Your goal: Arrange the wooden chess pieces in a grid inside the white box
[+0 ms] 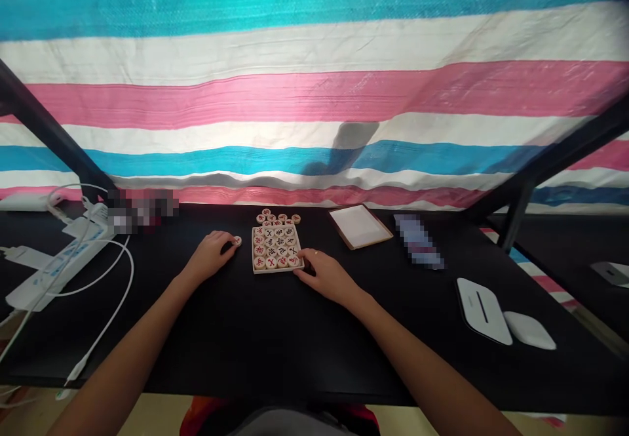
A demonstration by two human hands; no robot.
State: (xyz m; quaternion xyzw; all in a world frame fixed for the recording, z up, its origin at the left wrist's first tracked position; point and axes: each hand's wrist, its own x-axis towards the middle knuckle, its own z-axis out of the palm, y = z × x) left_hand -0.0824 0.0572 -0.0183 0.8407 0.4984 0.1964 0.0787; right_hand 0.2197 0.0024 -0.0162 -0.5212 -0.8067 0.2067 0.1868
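A shallow white box (pixel 277 271) lies in the middle of the black table, holding rows of round Chinese chess pieces (pixel 270 242) with red or black characters. Several more loose pieces (pixel 282 218) are bunched just behind its far edge. To the left of the box, my left hand (pixel 213 252) pinches a single Chinese chess piece (pixel 238 241) at the fingertips, close to the tabletop. My right hand (pixel 324 275) grips the box at its near right corner, fingers along the right side and thumb low at the front.
A box lid (pixel 360 226) lies back right, with a blurred flat item (pixel 417 240) beside it. Farther right are a white flat device (pixel 483 310) and a rounded white case (pixel 529 330). A power strip (pixel 59 272) with white cables (pixel 128 278) occupies the left. Striped sheeting (pixel 314 95) hangs behind.
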